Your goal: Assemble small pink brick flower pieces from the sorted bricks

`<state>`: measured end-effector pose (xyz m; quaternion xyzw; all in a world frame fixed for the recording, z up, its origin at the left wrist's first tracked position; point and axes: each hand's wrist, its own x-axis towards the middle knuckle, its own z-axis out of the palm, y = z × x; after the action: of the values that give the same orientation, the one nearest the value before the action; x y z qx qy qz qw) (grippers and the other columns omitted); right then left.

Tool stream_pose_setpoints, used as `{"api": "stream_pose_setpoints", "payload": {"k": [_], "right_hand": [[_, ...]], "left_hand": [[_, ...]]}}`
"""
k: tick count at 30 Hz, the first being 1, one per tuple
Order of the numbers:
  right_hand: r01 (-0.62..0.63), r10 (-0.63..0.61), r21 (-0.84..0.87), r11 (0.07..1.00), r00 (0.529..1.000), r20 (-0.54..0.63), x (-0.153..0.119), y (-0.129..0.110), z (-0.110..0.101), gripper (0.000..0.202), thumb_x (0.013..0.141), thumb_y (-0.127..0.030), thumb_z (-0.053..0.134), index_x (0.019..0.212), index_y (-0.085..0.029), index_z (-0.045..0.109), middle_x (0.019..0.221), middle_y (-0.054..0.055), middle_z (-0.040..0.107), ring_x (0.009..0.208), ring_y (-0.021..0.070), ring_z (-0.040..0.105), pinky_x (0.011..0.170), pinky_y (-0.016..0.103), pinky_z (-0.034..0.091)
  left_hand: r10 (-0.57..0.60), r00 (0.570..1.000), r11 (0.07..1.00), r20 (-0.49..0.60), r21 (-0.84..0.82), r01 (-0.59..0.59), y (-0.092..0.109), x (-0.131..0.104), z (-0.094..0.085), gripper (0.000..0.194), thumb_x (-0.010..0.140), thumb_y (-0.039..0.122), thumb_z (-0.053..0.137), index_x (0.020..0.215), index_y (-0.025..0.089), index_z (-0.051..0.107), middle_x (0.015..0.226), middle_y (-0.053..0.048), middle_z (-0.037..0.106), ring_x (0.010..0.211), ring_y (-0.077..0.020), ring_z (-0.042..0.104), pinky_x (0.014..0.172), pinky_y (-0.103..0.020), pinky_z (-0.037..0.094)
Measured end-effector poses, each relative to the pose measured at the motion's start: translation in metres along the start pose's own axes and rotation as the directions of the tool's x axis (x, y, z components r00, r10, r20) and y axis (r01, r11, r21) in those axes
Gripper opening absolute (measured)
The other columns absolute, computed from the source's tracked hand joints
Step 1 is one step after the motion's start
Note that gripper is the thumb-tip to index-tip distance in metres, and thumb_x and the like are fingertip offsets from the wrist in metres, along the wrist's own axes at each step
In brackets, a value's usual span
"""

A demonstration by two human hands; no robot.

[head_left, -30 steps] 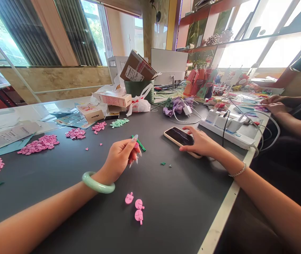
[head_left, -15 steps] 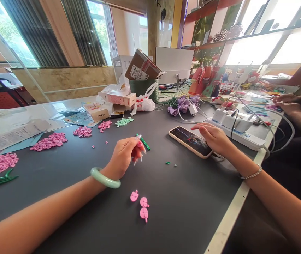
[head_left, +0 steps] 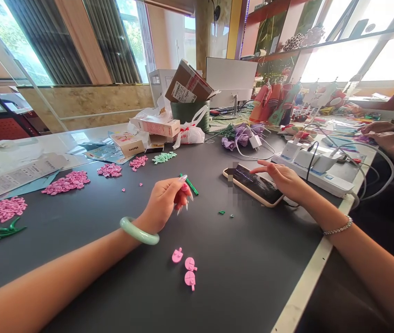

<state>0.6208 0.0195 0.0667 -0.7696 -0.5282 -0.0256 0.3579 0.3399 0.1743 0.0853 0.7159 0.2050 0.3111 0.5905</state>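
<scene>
My left hand (head_left: pixel 165 199) is closed, thumb against fingers, with a small pink toy brick piece (head_left: pixel 185 187) partly showing between them. Just behind its fingertips lies a thin green stick (head_left: pixel 190 185) on the dark tabletop. My right hand (head_left: pixel 282 179) has its fingers stretched out, index foremost, over a phone (head_left: pixel 254 185) in a pale case; its screen is dark and partly blurred by blocks. Nearer to me are pink assembled brick pieces (head_left: pixel 190 280), a few of them with small tabs. Two tiny green pieces (head_left: pixel 221 212) lie between my hands.
Piles of pink bricks (head_left: pixel 67 182) and mint-green bricks (head_left: pixel 164 157) lie at the left and back. A power strip (head_left: pixel 317 178) with chargers and cables stands at right, near another person's hands (head_left: pixel 382 132). Purple flowers (head_left: pixel 238 136), small boxes (head_left: pixel 155 127) and a monitor (head_left: pixel 230 76) are behind.
The phone's screen has gone from a lit display to mostly dark, while my right index finger has shifted slightly over it. The camera view has turned a little; my left hand keeps its pose.
</scene>
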Motion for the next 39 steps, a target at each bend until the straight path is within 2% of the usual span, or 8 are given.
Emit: {"api": "stream_pose_setpoints", "payload": {"k": [5,9,16,20,22,25,33,39], "right_hand": [[-0.017,0.016,-0.041,0.999,0.999,-0.033,0.001,-0.001,-0.003,0.082,0.088,-0.078,0.015,0.063,-0.026,0.072,0.098,0.009,0.074,0.11,0.0335,0.064,0.095,0.045,0.047],[-0.023,0.022,-0.068,0.997,1.0,-0.017,0.0,-0.003,-0.003,0.078,0.089,-0.074,0.018,0.059,-0.026,0.071,0.088,0.009,0.073,0.1,0.0323,0.066,0.088,0.044,0.049],[-0.049,0.048,-0.021,0.999,0.997,-0.053,-0.002,-0.005,-0.003,0.057,0.089,-0.056,0.028,0.059,-0.026,0.067,0.1,0.008,0.074,0.109,0.0329,0.063,0.099,0.049,0.044],[-0.086,0.087,0.021,0.996,0.994,-0.064,-0.002,0.003,-0.001,0.02,0.071,-0.032,0.046,0.079,-0.026,0.063,0.129,0.003,0.065,0.121,0.0336,0.055,0.104,0.053,0.041],[-0.074,0.074,0.0,0.997,0.997,-0.022,-0.002,0.009,0.0,0.032,0.058,-0.024,0.048,0.087,-0.027,0.061,0.138,0.0,0.059,0.127,0.0339,0.049,0.105,0.054,0.041],[-0.056,0.058,-0.041,0.998,0.997,0.045,-0.002,0.016,0.003,0.042,0.051,-0.02,0.047,0.091,-0.027,0.059,0.145,-0.001,0.053,0.133,0.0344,0.044,0.108,0.057,0.038],[-0.056,0.068,-0.097,0.994,0.99,0.124,-0.002,0.016,0.002,0.049,0.049,-0.018,0.048,0.095,-0.026,0.06,0.148,0.004,0.049,0.139,0.0368,0.036,0.112,0.062,0.031],[0.026,-0.013,-0.099,0.995,0.992,0.124,-0.002,0.016,-0.001,0.039,0.059,-0.02,0.048,0.092,-0.028,0.068,0.151,0.0,0.045,0.139,0.0371,0.035,0.111,0.062,0.03]], "left_hand": [[-0.011,1.0,1.0,-0.01,0.009,0.011,0.001,-0.001,0.0,0.034,0.082,0.037,0.048,0.058,0.015,0.06,0.046,0.001,0.051,0.041,-0.0073,0.045,0.039,-0.019,0.035],[-0.011,1.0,1.0,-0.011,0.012,0.011,0.001,0.0,0.001,0.035,0.082,0.036,0.047,0.057,0.015,0.06,0.046,0.0,0.052,0.041,-0.0072,0.045,0.039,-0.019,0.035],[-0.005,1.0,1.0,-0.005,0.008,0.005,0.001,0.0,0.0,0.035,0.082,0.037,0.048,0.057,0.015,0.061,0.046,0.001,0.053,0.041,-0.0073,0.045,0.039,-0.019,0.035],[0.002,1.0,1.0,-0.007,0.009,-0.002,-0.001,-0.001,-0.001,0.035,0.081,0.038,0.049,0.058,0.015,0.061,0.047,0.001,0.053,0.041,-0.0074,0.045,0.039,-0.019,0.035],[0.005,1.0,1.0,-0.004,0.01,-0.005,-0.001,-0.001,-0.001,0.035,0.081,0.039,0.049,0.057,0.015,0.061,0.047,0.0,0.053,0.041,-0.0074,0.045,0.039,-0.019,0.035],[-0.001,1.0,1.0,-0.008,0.007,0.001,-0.001,-0.001,-0.001,0.035,0.082,0.038,0.05,0.057,0.015,0.061,0.047,0.001,0.052,0.041,-0.0072,0.045,0.039,-0.019,0.035],[-0.01,1.0,1.0,-0.004,0.007,0.01,0.0,-0.001,0.0,0.035,0.082,0.038,0.052,0.057,0.015,0.06,0.047,0.001,0.052,0.04,-0.0068,0.044,0.039,-0.019,0.034],[-0.012,1.0,1.0,-0.006,0.014,0.012,0.001,-0.001,0.001,0.034,0.082,0.037,0.051,0.057,0.015,0.06,0.047,0.0,0.052,0.041,-0.0073,0.045,0.039,-0.019,0.035]]}}
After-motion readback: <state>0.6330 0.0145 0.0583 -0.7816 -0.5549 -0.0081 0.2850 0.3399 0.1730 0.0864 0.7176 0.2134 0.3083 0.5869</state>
